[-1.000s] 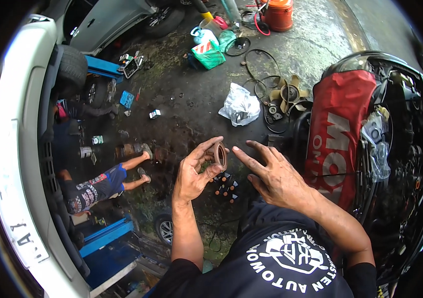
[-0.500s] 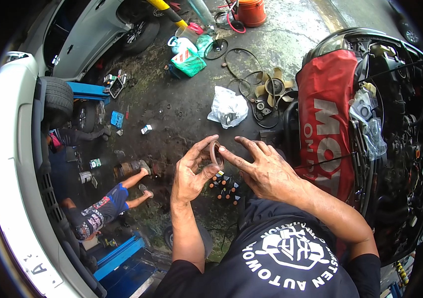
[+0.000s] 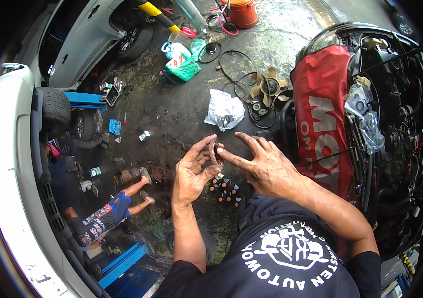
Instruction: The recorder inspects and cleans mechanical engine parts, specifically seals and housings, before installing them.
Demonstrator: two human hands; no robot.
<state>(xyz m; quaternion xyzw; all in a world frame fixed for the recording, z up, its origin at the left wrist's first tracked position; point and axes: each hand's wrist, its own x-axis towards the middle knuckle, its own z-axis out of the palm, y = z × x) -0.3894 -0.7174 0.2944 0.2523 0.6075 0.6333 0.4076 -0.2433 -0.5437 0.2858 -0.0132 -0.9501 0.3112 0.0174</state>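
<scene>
My left hand (image 3: pixel 190 177) is closed around the edge of a brown ring-shaped oil seal (image 3: pixel 214 155), pinched between thumb and fingers and held almost edge-on. My right hand (image 3: pixel 274 171) has its fingers apart, and the stretched index fingertip touches the seal's near-right side by its opening. The right thumb is hidden. Both hands are raised over the dark workshop floor, in front of my black shirt.
At the right is a car with an open engine bay (image 3: pixel 395 129) and a red fender cover (image 3: pixel 320 94). A white plastic bag (image 3: pixel 224 110), a fan (image 3: pixel 270 87) and belts lie ahead. Two people, one a person in blue shorts (image 3: pixel 117 206), lie by a raised white vehicle (image 3: pixel 8 164).
The surroundings shift slightly in the picture as the view moves a little. My hands keep nearly the same pose, with the right index fingertip still on the seal.
</scene>
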